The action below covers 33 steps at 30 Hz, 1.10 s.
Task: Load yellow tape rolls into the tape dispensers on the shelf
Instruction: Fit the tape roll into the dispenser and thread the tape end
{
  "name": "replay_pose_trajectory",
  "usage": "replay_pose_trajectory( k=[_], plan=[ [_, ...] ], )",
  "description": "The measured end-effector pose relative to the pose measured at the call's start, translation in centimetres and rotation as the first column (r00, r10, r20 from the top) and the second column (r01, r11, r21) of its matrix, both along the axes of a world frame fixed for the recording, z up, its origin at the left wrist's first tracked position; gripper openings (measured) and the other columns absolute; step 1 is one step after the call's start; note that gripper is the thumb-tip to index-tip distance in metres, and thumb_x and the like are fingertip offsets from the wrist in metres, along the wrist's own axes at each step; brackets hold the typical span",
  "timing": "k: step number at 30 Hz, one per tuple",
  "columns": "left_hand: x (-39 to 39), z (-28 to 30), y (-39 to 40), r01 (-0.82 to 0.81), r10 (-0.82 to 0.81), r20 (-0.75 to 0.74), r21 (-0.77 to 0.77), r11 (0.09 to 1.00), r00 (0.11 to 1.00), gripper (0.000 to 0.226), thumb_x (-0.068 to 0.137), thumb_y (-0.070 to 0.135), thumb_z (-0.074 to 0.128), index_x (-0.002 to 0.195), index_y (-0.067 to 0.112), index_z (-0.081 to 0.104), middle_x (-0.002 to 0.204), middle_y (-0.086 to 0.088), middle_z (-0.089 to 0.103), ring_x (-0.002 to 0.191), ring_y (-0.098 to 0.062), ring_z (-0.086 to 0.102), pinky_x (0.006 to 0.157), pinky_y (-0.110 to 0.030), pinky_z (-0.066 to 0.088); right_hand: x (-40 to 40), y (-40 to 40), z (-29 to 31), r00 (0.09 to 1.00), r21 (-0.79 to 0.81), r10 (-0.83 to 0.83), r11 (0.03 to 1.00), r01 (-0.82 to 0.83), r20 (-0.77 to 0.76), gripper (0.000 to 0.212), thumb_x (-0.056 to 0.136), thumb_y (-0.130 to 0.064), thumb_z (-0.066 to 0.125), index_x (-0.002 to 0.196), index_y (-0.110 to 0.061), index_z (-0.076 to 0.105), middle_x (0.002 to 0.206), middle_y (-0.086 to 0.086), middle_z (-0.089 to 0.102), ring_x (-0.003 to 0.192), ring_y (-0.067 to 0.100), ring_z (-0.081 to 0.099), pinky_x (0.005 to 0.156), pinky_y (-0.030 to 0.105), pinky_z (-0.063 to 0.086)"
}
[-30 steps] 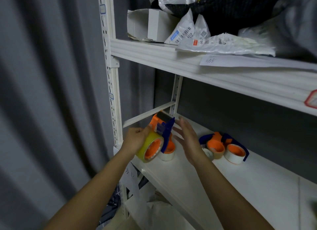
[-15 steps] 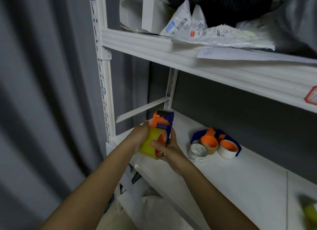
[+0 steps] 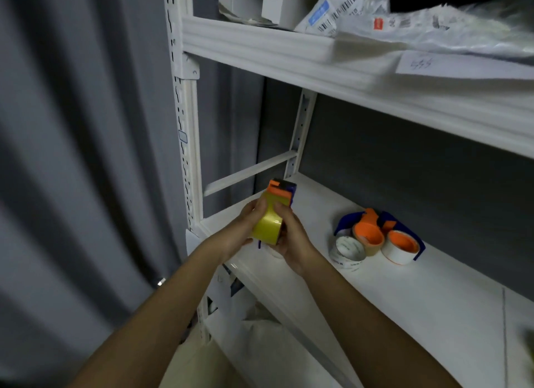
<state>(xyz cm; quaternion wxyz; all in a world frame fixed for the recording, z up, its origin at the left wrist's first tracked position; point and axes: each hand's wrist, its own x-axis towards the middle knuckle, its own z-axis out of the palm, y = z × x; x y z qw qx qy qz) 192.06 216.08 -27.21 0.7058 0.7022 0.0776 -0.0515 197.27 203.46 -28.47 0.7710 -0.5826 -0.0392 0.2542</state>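
Note:
A yellow tape roll (image 3: 267, 225) sits in an orange and blue tape dispenser (image 3: 281, 192), held just above the left front corner of the white shelf (image 3: 404, 295). My left hand (image 3: 239, 233) grips the roll's left side. My right hand (image 3: 291, 237) wraps the dispenser's right side, thumb on top of the roll. More orange and blue dispensers (image 3: 375, 231) lie further right on the shelf, one with a white-walled roll (image 3: 401, 247) around its orange hub, and a loose white tape core (image 3: 348, 251) rests against them.
The white upright post (image 3: 187, 156) stands just left of my hands. The upper shelf (image 3: 318, 55) carries a white box, plastic mail bags and a paper sheet. Grey curtain (image 3: 72, 156) fills the left. Bags and papers lie below the shelf.
My right hand closed from open beside the dispenser onto it. The roll and dispenser turned so the yellow tape face points up toward me. The camera shifted right and closer.

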Motion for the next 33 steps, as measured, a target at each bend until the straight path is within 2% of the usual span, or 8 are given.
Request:
replay_pose_trajectory(
  k=[4,7,10,14,19,24,29,33],
  plan=[
    [1.8,-0.3,1.9,-0.029,0.029,0.002,-0.051,0.998,1.000,0.043,0.086,0.065,0.042,0.124,0.043,0.045,0.115,0.008,0.063,0.104,-0.007,0.061,0.079,-0.024,0.053,1.0,2.9,-0.4,1.000,-0.042,-0.015,0.999,0.015,0.003,0.071,0.075,-0.059,0.062,0.134,-0.025,0.044,0.128,0.009,0.058,0.114,0.026,0.058,0.099,0.047,0.047],
    [3.5,-0.6,3.8,-0.048,0.046,-0.049,-0.048,0.998,0.998,0.021,0.088,0.064,0.041,0.098,0.047,0.050,0.104,0.009,0.064,0.098,-0.009,0.062,0.079,-0.026,0.052,2.0,3.6,-0.3,0.993,-0.193,-0.017,0.980,0.039,0.114,0.082,0.068,-0.075,0.051,0.130,-0.022,0.047,0.123,0.005,0.060,0.112,0.021,0.059,0.098,0.037,0.047],
    [5.6,-1.5,5.5,-0.094,0.093,-0.103,-0.014,0.995,0.990,0.032,0.086,0.066,0.041,0.103,0.041,0.050,0.105,0.003,0.061,0.099,-0.015,0.060,0.088,-0.034,0.051,3.6,2.8,-1.3,0.923,-0.411,-0.141,0.864,0.291,0.357,0.042,0.095,-0.049,0.040,0.121,-0.019,0.055,0.119,0.002,0.060,0.109,0.017,0.057,0.086,0.019,0.043],
    [8.0,-3.7,7.0,-0.093,0.106,-0.183,0.080,0.992,0.977,0.057,0.085,0.068,0.042,0.128,0.030,0.041,0.113,-0.004,0.055,0.103,-0.022,0.056,0.082,-0.035,0.050,5.3,0.6,-3.2,0.860,-0.630,-0.072,0.651,0.424,0.505,0.030,0.095,-0.016,0.045,0.124,-0.017,0.054,0.132,0.009,0.051,0.105,0.024,0.055,0.085,0.029,0.045],
    [9.7,-6.7,7.6,-0.018,0.072,-0.268,0.200,0.980,0.961,0.069,0.082,0.073,0.038,0.132,0.026,0.042,0.111,-0.006,0.054,0.100,-0.022,0.056,0.085,-0.037,0.050,5.4,-1.0,-4.4,0.851,-0.810,0.185,0.456,0.368,0.491,0.045,0.087,-0.020,0.060,0.131,-0.020,0.051,0.140,0.009,0.043,0.124,0.031,0.047,0.099,0.034,0.041],
    [10.9,-7.4,7.8,0.072,0.003,-0.263,0.274,0.959,0.965,0.070,0.084,0.073,0.033,0.131,0.023,0.045,0.118,-0.009,0.055,0.105,-0.026,0.055,0.095,-0.042,0.047,4.6,-0.3,-5.8,0.839,-0.948,0.446,0.212,0.239,0.311,0.073,0.082,-0.043,0.065,0.144,-0.023,0.032,0.154,0.009,0.018,0.135,0.036,0.026,0.108,0.039,0.030],
    [11.8,-7.7,7.6,0.154,-0.086,-0.215,0.324,0.934,0.973,0.063,0.088,0.069,0.029,0.124,0.021,0.048,0.106,-0.008,0.058,0.095,-0.023,0.057,0.091,-0.039,0.048,4.0,0.5,-6.6,0.835,-0.910,0.365,0.128,0.393,0.412,0.066,0.081,-0.044,0.067,0.130,-0.005,0.046,0.136,0.011,0.035,0.114,0.029,0.042,0.090,0.033,0.042],
    [12.5,-7.9,7.3,0.154,-0.090,-0.190,0.357,0.921,0.978,0.066,0.090,0.067,0.027,0.130,0.019,0.044,0.107,-0.009,0.054,0.097,-0.025,0.056,0.093,-0.041,0.048,3.5,-0.5,-6.8,0.826,-0.872,0.295,0.059,0.486,0.480,0.065,0.083,-0.052,0.060,0.126,-0.004,0.050,0.131,0.012,0.040,0.114,0.028,0.043,0.088,0.034,0.043]
  ],
)
